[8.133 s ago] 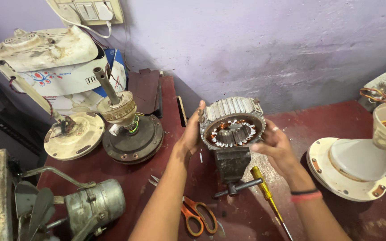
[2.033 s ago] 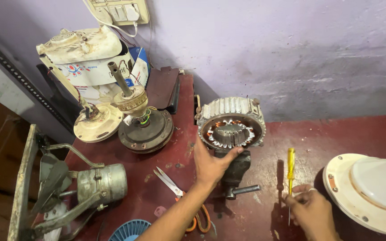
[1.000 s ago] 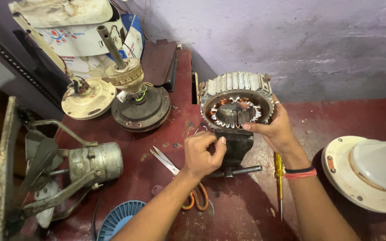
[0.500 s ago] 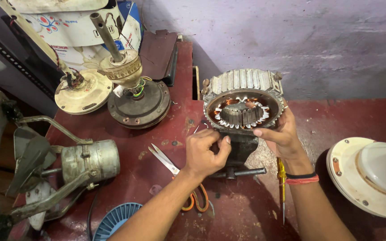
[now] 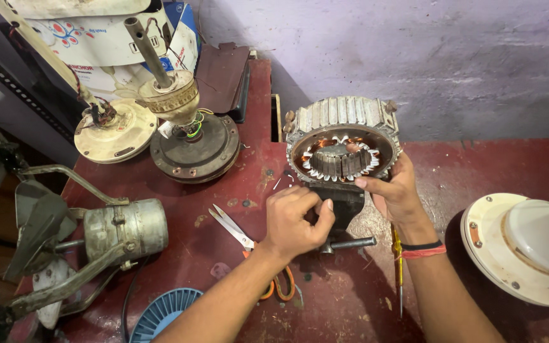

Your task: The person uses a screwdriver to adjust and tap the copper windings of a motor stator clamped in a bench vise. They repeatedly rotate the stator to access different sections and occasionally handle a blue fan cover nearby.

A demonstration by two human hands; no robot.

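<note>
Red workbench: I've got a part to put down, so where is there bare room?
Bare red bench lies between the stator and the white fan cover. A smaller patch sits between scissors and grey motor. The back left is crowded with fan motors.

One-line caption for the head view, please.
Right hand steadies a ribbed motor stator in a bench vise while left hand grips near the vise handle.

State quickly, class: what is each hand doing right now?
Left hand: closed in a loose fist on the vise handle.
Right hand: fingers gripping the rim of the motor stator in the vise.
</note>
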